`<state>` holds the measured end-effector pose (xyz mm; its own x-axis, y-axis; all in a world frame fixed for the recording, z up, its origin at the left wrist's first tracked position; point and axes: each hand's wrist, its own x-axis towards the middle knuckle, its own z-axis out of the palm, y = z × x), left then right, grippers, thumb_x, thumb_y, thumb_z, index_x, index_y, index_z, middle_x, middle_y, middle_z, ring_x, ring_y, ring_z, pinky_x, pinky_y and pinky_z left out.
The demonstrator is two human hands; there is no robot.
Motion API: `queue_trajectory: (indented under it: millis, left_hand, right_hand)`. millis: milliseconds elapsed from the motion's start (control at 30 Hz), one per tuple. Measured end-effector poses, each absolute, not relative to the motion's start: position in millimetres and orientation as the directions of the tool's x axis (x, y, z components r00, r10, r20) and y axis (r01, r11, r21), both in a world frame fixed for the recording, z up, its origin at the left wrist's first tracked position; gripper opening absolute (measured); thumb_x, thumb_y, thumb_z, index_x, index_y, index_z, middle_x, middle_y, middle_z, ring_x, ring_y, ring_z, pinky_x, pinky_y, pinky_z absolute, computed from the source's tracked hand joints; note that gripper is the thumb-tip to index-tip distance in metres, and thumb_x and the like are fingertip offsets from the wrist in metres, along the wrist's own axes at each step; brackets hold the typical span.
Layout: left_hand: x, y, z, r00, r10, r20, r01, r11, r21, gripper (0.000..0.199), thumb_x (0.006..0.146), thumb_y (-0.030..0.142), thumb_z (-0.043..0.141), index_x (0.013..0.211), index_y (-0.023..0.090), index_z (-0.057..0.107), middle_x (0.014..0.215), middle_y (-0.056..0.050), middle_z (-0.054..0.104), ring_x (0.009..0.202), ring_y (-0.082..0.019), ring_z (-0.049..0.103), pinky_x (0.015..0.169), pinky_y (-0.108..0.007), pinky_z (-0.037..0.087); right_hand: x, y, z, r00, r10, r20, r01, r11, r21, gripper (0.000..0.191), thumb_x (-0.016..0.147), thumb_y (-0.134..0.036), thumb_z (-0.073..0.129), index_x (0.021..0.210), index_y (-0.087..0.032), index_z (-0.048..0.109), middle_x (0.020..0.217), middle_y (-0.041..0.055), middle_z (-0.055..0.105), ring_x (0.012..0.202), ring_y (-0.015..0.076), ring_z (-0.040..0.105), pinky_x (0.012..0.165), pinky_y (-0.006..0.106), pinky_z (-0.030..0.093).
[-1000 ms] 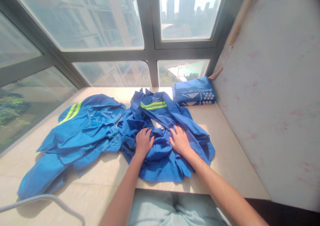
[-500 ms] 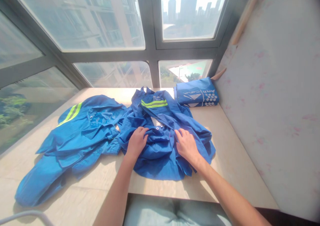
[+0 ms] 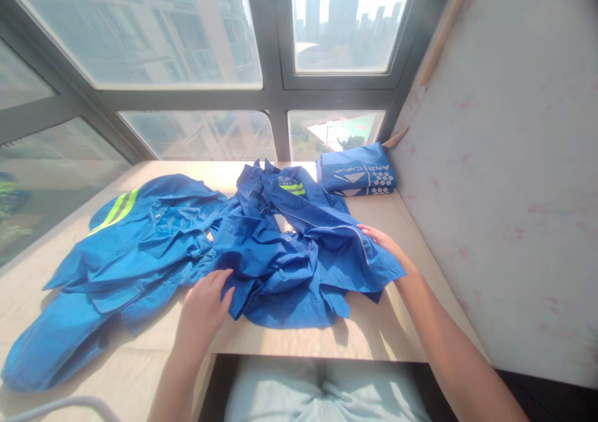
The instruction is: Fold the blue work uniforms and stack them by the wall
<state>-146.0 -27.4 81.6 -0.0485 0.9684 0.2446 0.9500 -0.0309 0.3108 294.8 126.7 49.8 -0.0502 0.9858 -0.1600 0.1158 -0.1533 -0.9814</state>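
Observation:
A blue work jacket [image 3: 299, 291] with a yellow-green reflective stripe lies crumpled in front of me, its front spread apart and a white label showing inside. My left hand [image 3: 208, 307] grips its lower left edge between thumb and fingers. At the right side my right hand [image 3: 380, 238] holds the other front panel, whose cloth is drawn outward and partly covers the hand. Left of it, touching, lies a second blue work garment [image 3: 135, 254] with a similar stripe on it.
A folded blue bundle [image 3: 357, 170] with white printing sits at the back right of the light wooden surface [image 3: 299, 346]. Windows [image 3: 196, 132] rise behind, and a patterned wall [image 3: 504, 192] stands at right. A pale curved tube [image 3: 70, 402] shows at bottom left.
My hands have moved apart from the jacket's middle, the left toward me and leftward, the right outward. The front panels are pulled wider, and the view has shifted slightly right.

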Motion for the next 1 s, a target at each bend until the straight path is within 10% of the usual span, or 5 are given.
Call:
queue_trajectory:
  millis: [200, 367, 600, 833, 1000]
  left_hand:
    - [-118.3, -27.6, 76.4, -0.011, 0.929, 0.37, 0.969, -0.082, 0.234, 0.041, 0.094, 0.041, 0.046, 0.124, 0.017, 0.061, 0.126, -0.016, 0.063, 0.116, -0.031, 0.06, 0.104, -0.045, 0.047]
    - [-118.5, -27.3, 69.0, -0.307, 0.895, 0.324, 0.95, 0.269, 0.155, 0.061, 0.091, 0.054, 0.048, 0.125, 0.006, 0.059, 0.109, -0.022, 0.06, 0.108, -0.037, 0.059, 0.093, -0.05, 0.05]
    - [-139.3, -38.9, 53.3, -0.34, 0.938, -0.067, 0.907, 0.346, 0.24, 0.044, 0.094, 0.037, 0.043, 0.128, 0.014, 0.06, 0.097, -0.011, 0.072, 0.086, -0.027, 0.069, 0.07, -0.034, 0.051]
    - [-151.4, -47.0, 61.9, -0.307, 0.946, -0.099, 0.918, 0.322, 0.232, 0.038, 0.094, 0.033, 0.04, 0.117, 0.019, 0.066, 0.111, -0.01, 0.073, 0.096, -0.027, 0.07, 0.078, -0.035, 0.051]
    - [-133.6, -44.7, 77.1, -0.348, 0.925, 0.153, 0.93, 0.319, 0.184, 0.038, 0.095, 0.038, 0.042, 0.116, 0.017, 0.067, 0.112, -0.012, 0.071, 0.101, -0.031, 0.066, 0.085, -0.042, 0.051]
  right_hand:
    - [307.0, 91.7, 50.8, -0.052, 0.938, -0.342, -0.117, -0.346, -0.931, 0.047, 0.075, -0.043, 0.068, 0.118, -0.023, 0.066, 0.109, 0.0065, 0.075, 0.098, 0.0254, 0.072, 0.084, 0.037, 0.058]
    - [315.1, 47.8, 52.9, -0.062, 0.928, -0.367, -0.204, -0.371, -0.906, 0.05, 0.079, -0.053, 0.071, 0.117, -0.021, 0.069, 0.116, 0.0101, 0.074, 0.104, 0.0275, 0.07, 0.086, 0.037, 0.055]
    - [319.4, 18.1, 50.3, -0.03, 0.927, -0.375, -0.012, -0.376, -0.927, 0.052, 0.068, -0.061, 0.079, 0.097, -0.018, 0.073, 0.098, 0.0103, 0.077, 0.09, 0.0274, 0.071, 0.08, 0.035, 0.054]
    - [318.1, 19.3, 33.2, 0.09, 0.934, -0.347, 0.026, -0.35, -0.936, 0.041, 0.076, -0.056, 0.068, 0.094, -0.019, 0.07, 0.088, 0.0055, 0.074, 0.077, 0.022, 0.068, 0.065, 0.028, 0.051]
    - [318.8, 23.3, 12.1, 0.204, 0.977, -0.059, 0.481, -0.153, -0.863, 0.038, 0.079, -0.052, 0.061, 0.097, -0.021, 0.073, 0.096, 0.0078, 0.076, 0.091, 0.0277, 0.068, 0.08, 0.035, 0.05]
